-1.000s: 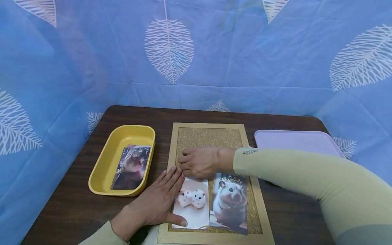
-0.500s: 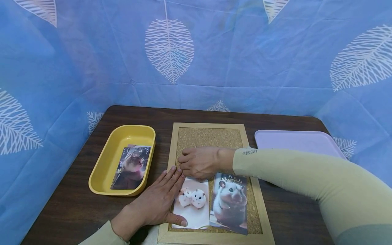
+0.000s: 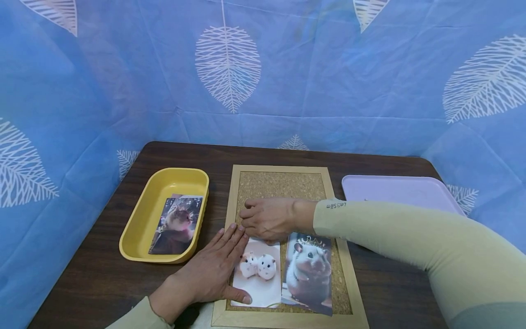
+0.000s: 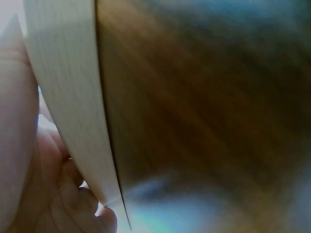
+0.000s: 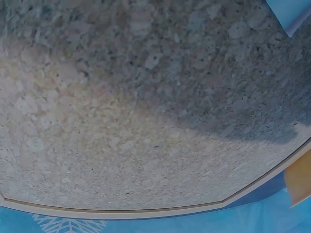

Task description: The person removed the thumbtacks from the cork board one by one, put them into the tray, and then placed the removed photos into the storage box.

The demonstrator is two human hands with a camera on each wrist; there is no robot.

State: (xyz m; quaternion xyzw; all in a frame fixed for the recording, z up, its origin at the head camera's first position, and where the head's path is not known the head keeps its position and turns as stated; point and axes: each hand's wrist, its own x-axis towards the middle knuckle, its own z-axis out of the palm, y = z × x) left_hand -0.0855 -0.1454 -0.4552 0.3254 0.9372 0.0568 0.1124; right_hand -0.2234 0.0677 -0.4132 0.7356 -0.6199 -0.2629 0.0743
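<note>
A cork board [image 3: 283, 183] in a pale wooden frame [image 3: 290, 319] lies on the table, its frame side and the left hand also close up in the left wrist view. On its lower part are two photos side by side: one of two white hamsters [image 3: 258, 284], the other of a crowned hamster [image 3: 310, 279]. My left hand [image 3: 208, 273] lies with fingers spread over the frame's left side and the hamster-pair photo's left edge. Above that photo, my right hand [image 3: 271, 218] presses at its upper left with bent fingers. Whatever its fingertips touch is hidden, also in the right wrist view.
To the left stands a yellow tray [image 3: 139, 230] with photos [image 3: 176, 227] in it. A lavender tray [image 3: 396, 188] lies at the right, partly behind the right sleeve. Blue leaf-patterned cloth [image 3: 263, 73] hangs around the dark wooden table [image 3: 90, 274].
</note>
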